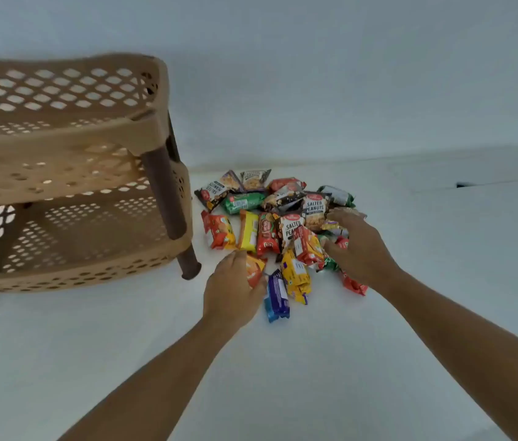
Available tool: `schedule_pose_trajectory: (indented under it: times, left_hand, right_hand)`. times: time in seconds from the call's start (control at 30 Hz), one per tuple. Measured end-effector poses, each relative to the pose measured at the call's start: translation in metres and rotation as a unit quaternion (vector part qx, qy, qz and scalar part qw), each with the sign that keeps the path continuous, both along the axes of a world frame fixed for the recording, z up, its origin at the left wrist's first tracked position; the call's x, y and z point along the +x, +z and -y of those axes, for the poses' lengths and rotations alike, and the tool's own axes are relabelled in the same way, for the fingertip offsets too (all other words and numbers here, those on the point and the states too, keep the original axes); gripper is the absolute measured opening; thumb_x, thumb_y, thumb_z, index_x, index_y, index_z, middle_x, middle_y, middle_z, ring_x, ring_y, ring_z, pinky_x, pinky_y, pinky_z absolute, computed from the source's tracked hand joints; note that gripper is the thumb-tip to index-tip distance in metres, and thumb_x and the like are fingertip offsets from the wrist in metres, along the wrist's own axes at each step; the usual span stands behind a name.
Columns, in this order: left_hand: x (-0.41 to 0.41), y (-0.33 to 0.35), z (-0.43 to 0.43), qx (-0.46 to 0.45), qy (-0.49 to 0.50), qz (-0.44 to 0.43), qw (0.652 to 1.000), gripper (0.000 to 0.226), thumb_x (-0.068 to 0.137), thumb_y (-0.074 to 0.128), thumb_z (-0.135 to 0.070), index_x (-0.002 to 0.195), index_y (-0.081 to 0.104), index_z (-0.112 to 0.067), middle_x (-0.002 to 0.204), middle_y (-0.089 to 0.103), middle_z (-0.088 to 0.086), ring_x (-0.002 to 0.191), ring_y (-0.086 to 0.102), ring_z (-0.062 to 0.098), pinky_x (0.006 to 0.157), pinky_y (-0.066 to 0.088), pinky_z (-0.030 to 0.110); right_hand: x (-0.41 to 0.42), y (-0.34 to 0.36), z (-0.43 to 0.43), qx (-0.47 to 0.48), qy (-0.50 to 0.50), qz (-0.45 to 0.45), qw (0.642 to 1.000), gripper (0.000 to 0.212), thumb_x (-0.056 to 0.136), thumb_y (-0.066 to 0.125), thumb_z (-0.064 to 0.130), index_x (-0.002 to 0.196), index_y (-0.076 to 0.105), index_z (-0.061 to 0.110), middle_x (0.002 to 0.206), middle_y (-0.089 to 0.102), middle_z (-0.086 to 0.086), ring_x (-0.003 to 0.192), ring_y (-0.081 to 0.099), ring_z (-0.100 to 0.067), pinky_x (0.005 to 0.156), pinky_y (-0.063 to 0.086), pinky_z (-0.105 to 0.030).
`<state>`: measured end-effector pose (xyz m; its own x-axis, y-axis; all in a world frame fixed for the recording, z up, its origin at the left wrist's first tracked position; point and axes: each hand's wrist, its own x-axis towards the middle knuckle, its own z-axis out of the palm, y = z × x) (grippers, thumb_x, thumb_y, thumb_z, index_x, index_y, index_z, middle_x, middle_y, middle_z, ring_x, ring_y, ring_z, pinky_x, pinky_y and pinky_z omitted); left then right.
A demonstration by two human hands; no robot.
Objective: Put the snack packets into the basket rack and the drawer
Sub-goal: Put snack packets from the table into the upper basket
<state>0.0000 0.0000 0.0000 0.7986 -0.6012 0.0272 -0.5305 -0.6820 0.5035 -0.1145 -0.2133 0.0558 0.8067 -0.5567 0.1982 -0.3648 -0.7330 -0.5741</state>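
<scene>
A pile of several colourful snack packets [278, 218] lies on the white floor right of a tan perforated basket rack [60, 173] with brown legs. My left hand [232, 288] rests on an orange packet [256, 270] at the pile's near edge, fingers curled over it. Beside it lie a blue packet [277, 296] and a yellow packet [296, 275]. My right hand [358, 246] lies spread on the pile's right side, covering packets; a red packet [353, 284] shows under the wrist. Whether either hand grips anything is unclear. No drawer is visible.
The rack's tiers hold nothing that I can see. Its front right leg [189, 264] stands close to the pile's left edge. A white wall [315, 74] rises behind the packets. White floor [442, 237] extends to the right and toward me.
</scene>
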Motion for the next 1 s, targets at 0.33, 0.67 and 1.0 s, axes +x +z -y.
schedule_pose_trajectory:
  times: [0.33, 0.67, 1.0]
  left_hand:
    - [0.000, -0.010, 0.022, 0.019, 0.135, -0.066, 0.989, 0.070, 0.081, 0.072, -0.041, 0.140, 0.044, -0.018, 0.131, 0.059, 0.003, 0.117, 0.057, 0.023, 0.092, 0.054, 0.037]
    - [-0.013, 0.013, 0.007, -0.115, 0.230, -0.134, 0.957, 0.074, 0.075, 0.079, -0.041, 0.140, 0.046, -0.026, 0.130, 0.059, 0.000, 0.102, 0.058, 0.016, 0.071, 0.052, 0.024]
    - [-0.032, 0.025, -0.006, -0.196, 0.270, -0.181, 0.925, 0.067, 0.079, 0.078, -0.037, 0.138, 0.050, -0.023, 0.128, 0.060, 0.000, 0.096, 0.052, 0.011, 0.075, 0.048, 0.027]
  right_hand:
    - [0.005, -0.032, 0.033, 0.030, 0.021, -0.068, 0.997, 0.048, 0.087, 0.065, 0.025, 0.133, 0.056, 0.018, 0.136, 0.059, -0.003, 0.125, 0.052, -0.020, 0.097, 0.031, -0.022]
    - [0.029, -0.015, 0.069, 0.039, -0.057, -0.066, 0.995, 0.043, 0.087, 0.062, 0.022, 0.129, 0.059, 0.018, 0.132, 0.060, -0.004, 0.115, 0.058, -0.023, 0.095, 0.045, -0.034]
    - [0.054, -0.026, 0.129, 0.181, -0.267, -0.117, 0.939, 0.028, 0.078, 0.063, 0.031, 0.063, 0.051, 0.010, 0.063, 0.056, -0.007, 0.058, 0.054, -0.023, 0.052, 0.037, -0.025]
